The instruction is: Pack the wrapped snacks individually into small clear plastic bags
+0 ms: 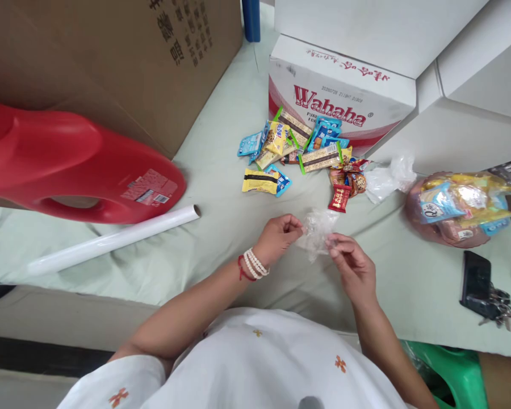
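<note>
Both hands hold a small clear plastic bag (316, 232) just above the pale green cloth. My left hand (277, 237), with a bead bracelet and a red string at the wrist, pinches the bag's left edge. My right hand (351, 262) pinches its right edge with thumb and fingers. Beyond the bag lies a loose heap of wrapped snacks (300, 149) in yellow, blue, green and red wrappers, in front of a white and red Wahaha carton (340, 96).
A red plastic stool (68, 165) lies on its side at the left, with a white roll (111, 240) before it and a brown cardboard box (123, 62) behind. A filled snack bag (460, 210), another clear bag (385, 179), and a phone with keys (479, 284) lie at the right.
</note>
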`<state>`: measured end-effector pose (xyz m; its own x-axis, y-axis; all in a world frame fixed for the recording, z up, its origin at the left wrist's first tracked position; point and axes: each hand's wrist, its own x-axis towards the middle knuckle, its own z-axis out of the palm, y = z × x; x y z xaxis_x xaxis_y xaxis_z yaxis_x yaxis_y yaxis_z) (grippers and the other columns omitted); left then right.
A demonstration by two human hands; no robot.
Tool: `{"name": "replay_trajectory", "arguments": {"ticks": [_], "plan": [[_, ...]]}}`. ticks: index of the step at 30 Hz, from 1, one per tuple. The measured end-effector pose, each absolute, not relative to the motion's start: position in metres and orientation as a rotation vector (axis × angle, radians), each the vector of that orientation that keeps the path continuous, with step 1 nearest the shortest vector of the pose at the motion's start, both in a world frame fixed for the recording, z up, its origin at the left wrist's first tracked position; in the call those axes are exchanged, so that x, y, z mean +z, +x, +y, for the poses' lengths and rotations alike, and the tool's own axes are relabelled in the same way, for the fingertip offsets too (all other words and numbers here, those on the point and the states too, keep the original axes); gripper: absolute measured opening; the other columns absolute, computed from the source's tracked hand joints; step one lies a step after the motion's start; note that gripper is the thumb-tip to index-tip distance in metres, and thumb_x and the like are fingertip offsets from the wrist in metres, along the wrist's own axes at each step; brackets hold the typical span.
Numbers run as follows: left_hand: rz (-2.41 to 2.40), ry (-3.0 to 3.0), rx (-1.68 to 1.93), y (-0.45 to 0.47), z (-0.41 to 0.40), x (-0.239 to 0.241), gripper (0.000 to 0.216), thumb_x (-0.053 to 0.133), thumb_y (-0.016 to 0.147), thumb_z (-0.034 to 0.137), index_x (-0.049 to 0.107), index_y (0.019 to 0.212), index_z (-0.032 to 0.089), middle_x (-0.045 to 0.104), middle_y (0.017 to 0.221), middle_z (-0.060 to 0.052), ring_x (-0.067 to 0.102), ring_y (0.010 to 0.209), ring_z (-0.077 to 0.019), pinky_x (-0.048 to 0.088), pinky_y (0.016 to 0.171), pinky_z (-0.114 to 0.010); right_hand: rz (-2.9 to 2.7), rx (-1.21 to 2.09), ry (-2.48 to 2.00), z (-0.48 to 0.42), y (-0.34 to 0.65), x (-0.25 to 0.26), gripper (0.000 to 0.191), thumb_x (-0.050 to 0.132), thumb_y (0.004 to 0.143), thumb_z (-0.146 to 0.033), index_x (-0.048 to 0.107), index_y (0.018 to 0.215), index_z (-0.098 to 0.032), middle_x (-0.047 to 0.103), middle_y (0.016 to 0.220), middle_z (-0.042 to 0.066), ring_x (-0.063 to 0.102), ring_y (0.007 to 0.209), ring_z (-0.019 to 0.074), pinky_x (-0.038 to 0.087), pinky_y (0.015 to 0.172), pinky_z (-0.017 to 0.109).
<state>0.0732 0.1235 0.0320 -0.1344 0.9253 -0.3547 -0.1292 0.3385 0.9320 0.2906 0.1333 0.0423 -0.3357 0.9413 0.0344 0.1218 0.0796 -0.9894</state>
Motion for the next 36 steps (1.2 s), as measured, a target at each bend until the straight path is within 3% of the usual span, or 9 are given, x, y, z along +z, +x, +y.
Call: {"name": "replay_trajectory", "arguments": {"ticks": [5,8,10,12,15,18,24,29,36], "plan": [[1.526,0.905,1.260,0.069,0.110,0.032,0.017,0.068,0.083,0.035,0.064,0.082,0.019,0.056,0.071,0.003,0.051,0.065,-0.0121,0.043,0.064,-0.026,-1.184,1.479,-1.155,0.131,0.298,0.028,0.007,0.075,0.090,-0.032,0.072,0.093,-0.026,0.068,0.108,0.005,0.066,0.105,0.0214,0.058,0.081,0.034],[1.504,1.356,1.275,0.073,0.106,0.044,0.021,0.070,0.085,0.033,0.072,0.101,0.021,0.068,0.101,-0.006,0.062,0.096,-0.0200,0.049,0.089,-0.035,-1.210,1.514,-1.138,0.130,0.295,0.029,0.009,0.071,0.094,-0.035,0.074,0.095,-0.027,0.068,0.108,0.005,0.064,0.101,0.0209,0.058,0.082,0.035],[1.429,1.625,1.244,0.077,0.110,0.049,0.035,0.069,0.089,0.036,0.070,0.121,0.023,0.068,0.124,-0.010,0.058,0.118,-0.0251,0.043,0.106,-0.042,-1.247,1.514,-1.090,0.131,0.294,0.032,0.009,0.069,0.095,-0.034,0.075,0.097,-0.028,0.067,0.107,0.004,0.063,0.095,0.0193,0.056,0.080,0.034],[1.401,1.785,1.123,0.080,0.115,0.049,0.038,0.066,0.092,0.037,0.068,0.127,0.024,0.069,0.129,-0.010,0.057,0.125,-0.0274,0.039,0.110,-0.046,-1.264,1.504,-1.043,0.132,0.294,0.035,0.009,0.068,0.096,-0.032,0.076,0.100,-0.030,0.066,0.105,0.003,0.062,0.090,0.0176,0.054,0.078,0.033],[1.460,1.805,0.930,0.079,0.121,0.040,0.020,0.061,0.095,0.033,0.074,0.105,0.022,0.077,0.101,-0.007,0.065,0.104,-0.0251,0.042,0.100,-0.044,-1.281,1.439,-1.074,0.137,0.298,0.037,0.009,0.070,0.095,-0.030,0.078,0.099,-0.030,0.066,0.104,0.003,0.060,0.083,0.0154,0.050,0.075,0.031],[1.433,1.740,0.930,0.075,0.116,0.034,0.019,0.061,0.095,0.034,0.071,0.086,0.021,0.072,0.080,-0.004,0.064,0.087,-0.0212,0.045,0.090,-0.039,-1.263,1.363,-1.160,0.142,0.302,0.038,0.007,0.073,0.093,-0.029,0.079,0.096,-0.028,0.067,0.100,0.002,0.058,0.077,0.0136,0.047,0.069,0.028],[1.193,1.409,1.006,0.084,0.105,0.051,0.040,0.059,0.095,0.053,0.065,0.114,0.019,0.068,0.091,-0.004,0.058,0.069,-0.0135,0.047,0.068,-0.028,-1.291,1.427,-1.116,0.144,0.291,0.046,0.010,0.072,0.093,-0.034,0.079,0.095,-0.027,0.067,0.097,0.003,0.058,0.076,0.0144,0.048,0.065,0.028],[1.193,1.310,1.035,0.093,0.116,0.063,0.037,0.062,0.092,0.052,0.066,0.079,0.017,0.053,0.067,0.003,0.043,0.060,-0.0105,0.036,0.060,-0.025,-1.552,1.388,-1.072,0.150,0.282,0.065,0.011,0.070,0.095,-0.032,0.080,0.099,-0.028,0.068,0.099,0.003,0.058,0.074,0.0133,0.049,0.067,0.028],[1.117,0.961,1.161,0.081,0.116,0.071,0.045,0.068,0.085,0.062,0.063,0.075,0.018,0.057,0.069,0.002,0.048,0.066,-0.0123,0.040,0.065,-0.026,-1.626,1.267,-1.137,0.159,0.276,0.085,0.014,0.074,0.092,-0.037,0.078,0.093,-0.024,0.068,0.096,0.004,0.057,0.067,0.0130,0.049,0.059,0.027]]}}
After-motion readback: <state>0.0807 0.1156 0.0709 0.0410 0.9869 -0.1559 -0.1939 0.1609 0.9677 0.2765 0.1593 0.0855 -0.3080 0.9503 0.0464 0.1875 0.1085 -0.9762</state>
